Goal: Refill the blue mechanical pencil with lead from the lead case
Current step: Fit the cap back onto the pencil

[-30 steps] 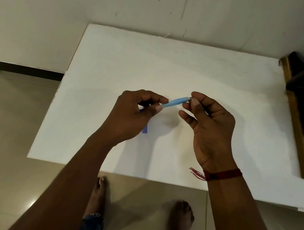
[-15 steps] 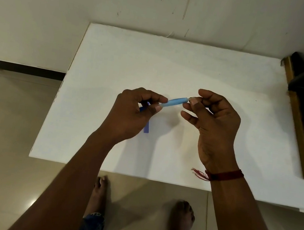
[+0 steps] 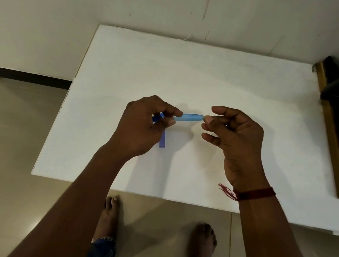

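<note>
Pencil [image 3: 189, 117] has dipped nearer level over table [image 3: 194, 76], left hand [image 3: 142, 124] gripping its barrel, case [image 3: 163, 139] just below that hand, right hand [image 3: 233, 138] pinching its end, lead too thin to see; best hold barrel steady, feed straight and lightly.

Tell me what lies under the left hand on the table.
A narrow blue lead case lies on the table beneath the left hand, which grips the blue mechanical pencil. Only the case's near end shows; the rest is covered.

no readable text, no labels, no brands, no numbers on anything in view
</note>
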